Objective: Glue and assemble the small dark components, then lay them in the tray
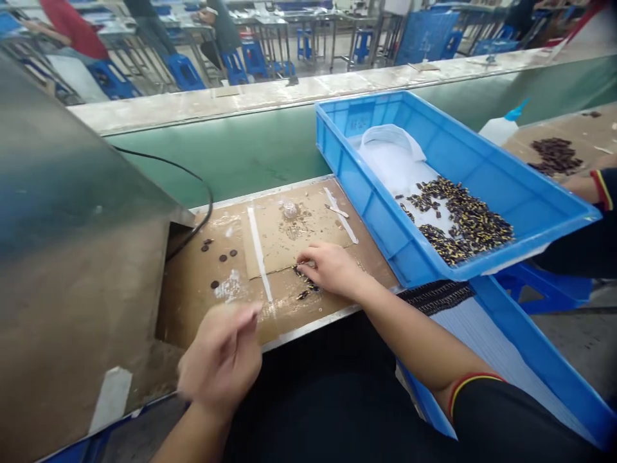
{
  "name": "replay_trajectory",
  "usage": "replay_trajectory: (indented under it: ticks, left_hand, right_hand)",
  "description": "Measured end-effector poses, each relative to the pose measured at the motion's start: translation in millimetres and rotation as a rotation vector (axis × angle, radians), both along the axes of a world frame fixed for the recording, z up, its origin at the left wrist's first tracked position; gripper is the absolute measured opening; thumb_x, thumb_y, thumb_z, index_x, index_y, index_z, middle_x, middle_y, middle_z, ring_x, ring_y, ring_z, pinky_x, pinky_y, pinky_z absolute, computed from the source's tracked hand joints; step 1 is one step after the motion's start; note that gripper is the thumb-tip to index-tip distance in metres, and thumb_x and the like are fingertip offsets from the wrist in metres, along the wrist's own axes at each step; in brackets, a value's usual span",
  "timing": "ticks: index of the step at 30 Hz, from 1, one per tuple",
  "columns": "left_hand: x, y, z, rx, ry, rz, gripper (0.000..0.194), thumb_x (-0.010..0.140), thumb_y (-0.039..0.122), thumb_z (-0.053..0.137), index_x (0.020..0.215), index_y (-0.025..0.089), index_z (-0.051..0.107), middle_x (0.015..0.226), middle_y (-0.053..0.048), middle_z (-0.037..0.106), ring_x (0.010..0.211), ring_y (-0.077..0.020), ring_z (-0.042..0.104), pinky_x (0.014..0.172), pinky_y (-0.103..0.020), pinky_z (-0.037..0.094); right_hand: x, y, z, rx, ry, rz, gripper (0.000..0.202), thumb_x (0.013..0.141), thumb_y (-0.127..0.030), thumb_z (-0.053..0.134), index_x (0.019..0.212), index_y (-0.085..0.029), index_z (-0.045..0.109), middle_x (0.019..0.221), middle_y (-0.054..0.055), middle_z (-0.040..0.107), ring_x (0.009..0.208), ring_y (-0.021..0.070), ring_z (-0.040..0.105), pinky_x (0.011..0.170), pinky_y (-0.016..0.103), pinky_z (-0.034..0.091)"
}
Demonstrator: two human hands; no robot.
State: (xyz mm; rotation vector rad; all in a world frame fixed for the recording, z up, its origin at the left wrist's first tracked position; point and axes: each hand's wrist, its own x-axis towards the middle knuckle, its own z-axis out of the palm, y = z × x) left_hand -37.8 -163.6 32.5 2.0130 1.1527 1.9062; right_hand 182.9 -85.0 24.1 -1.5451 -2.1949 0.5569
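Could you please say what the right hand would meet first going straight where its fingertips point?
The right hand would probably meet the black-and-yellow parts below its fingertips; depth is unclear, and it may already touch them.

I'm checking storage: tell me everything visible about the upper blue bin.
The upper blue bin is rectangular, open on top, ribbed and apparently plastic. It sits beside the brown table, partly above another blue bin. Inside, a white sheet curls up at the far end, with small black-and-yellow parts heaped nearer.
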Motion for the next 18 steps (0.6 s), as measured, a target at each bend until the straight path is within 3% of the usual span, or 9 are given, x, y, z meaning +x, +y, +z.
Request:
replay_trajectory:
  ticks: [4,10,14,18]
  left_hand:
    - [34.6,59.4,0.1,-0.218,-0.259,0.082,0.018,0.091,0.021,0.070,0.108,0.016,0.069,0.095,-0.007,0.075,0.084,-0.0166,0.073,0.079,-0.031,0.061]
    - [51.2,116.9,11.6,-0.302,-0.455,0.001,0.021,0.094,0.030,0.067,0.110,0.016,0.069,0.099,-0.008,0.073,0.091,-0.0163,0.072,0.084,-0.029,0.059]
    - [46.7,151.2,-5.3,-0.292,-0.545,0.008,0.022,0.094,0.030,0.066,0.110,0.015,0.068,0.100,-0.009,0.073,0.093,-0.0157,0.071,0.084,-0.027,0.057]
    - [47.6,166.9,-34.3,-0.414,-0.527,0.050,0.022,0.092,0.029,0.067,0.108,0.014,0.070,0.098,-0.009,0.073,0.090,-0.0149,0.069,0.080,-0.024,0.053]
  right_hand:
    - [-21.8,20.3,-2.3,-0.080,-0.319,-0.003,0.028,0.081,-0.048,0.077,0.088,-0.022,0.075,0.097,0.009,0.070,0.087,0.0243,0.066,0.071,0.031,0.047]
    - [-28.5,17.4,-3.0,-0.072,-0.340,0.097,0.014,0.086,-0.035,0.070,0.084,-0.021,0.072,0.092,0.009,0.070,0.088,0.0240,0.066,0.073,0.032,0.048]
    - [-18.3,30.1,10.8,-0.042,-0.031,0.132,0.009,0.088,-0.028,0.066,0.087,-0.020,0.068,0.091,0.007,0.072,0.086,0.0200,0.068,0.077,0.031,0.051]
    - [4.5,81.9,20.2,-0.166,0.383,0.037,0.019,0.089,-0.037,0.066,0.092,-0.018,0.068,0.079,0.003,0.075,0.072,0.0162,0.070,0.070,0.029,0.055]
